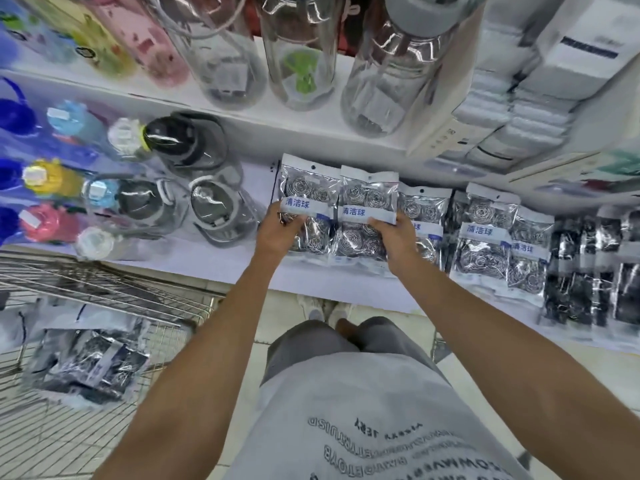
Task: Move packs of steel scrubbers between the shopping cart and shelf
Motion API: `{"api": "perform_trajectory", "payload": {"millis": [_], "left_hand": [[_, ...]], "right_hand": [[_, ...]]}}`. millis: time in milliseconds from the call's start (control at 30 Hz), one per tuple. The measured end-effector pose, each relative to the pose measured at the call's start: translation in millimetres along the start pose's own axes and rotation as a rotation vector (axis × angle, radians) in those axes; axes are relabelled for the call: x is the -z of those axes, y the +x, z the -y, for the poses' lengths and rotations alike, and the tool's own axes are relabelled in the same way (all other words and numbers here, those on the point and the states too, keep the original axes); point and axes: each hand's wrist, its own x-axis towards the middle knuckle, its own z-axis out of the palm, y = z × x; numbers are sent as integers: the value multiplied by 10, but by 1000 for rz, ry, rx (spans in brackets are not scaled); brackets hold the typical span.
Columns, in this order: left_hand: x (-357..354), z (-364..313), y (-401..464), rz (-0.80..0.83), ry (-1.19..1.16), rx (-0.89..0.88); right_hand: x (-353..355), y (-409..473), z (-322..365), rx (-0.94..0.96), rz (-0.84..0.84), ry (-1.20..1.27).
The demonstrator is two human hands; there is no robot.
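Observation:
Two clear packs of steel scrubbers stand side by side on the white shelf [242, 268]. My left hand [277, 233] grips the left pack [306, 188] at its blue-lettered label. The right pack [367, 199] is held the same way by my right hand [398, 240]. More scrubber packs [485, 233] lean further right on the shelf, one [424, 209] just behind my right hand. At the lower left, the wire shopping cart [114, 289] holds another scrubber pack [90, 362] lying flat.
Water bottles and lidded cups [194, 147] crowd the shelf left of the packs. Tall clear bottles [298, 53] stand on the shelf above. White boxes [540, 74] fill the upper right. Dark scrubber packs [595, 265] sit at the far right.

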Motion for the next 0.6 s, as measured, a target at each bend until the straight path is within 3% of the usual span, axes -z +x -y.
{"api": "perform_trajectory", "payload": {"millis": [267,600], "left_hand": [[10,-12,-6,-35,186,-82],[119,62,-682,-97,401,-221]], "right_hand": [[12,15,63,57,-38,-160],[345,-591,29,589,154,-975]]}}
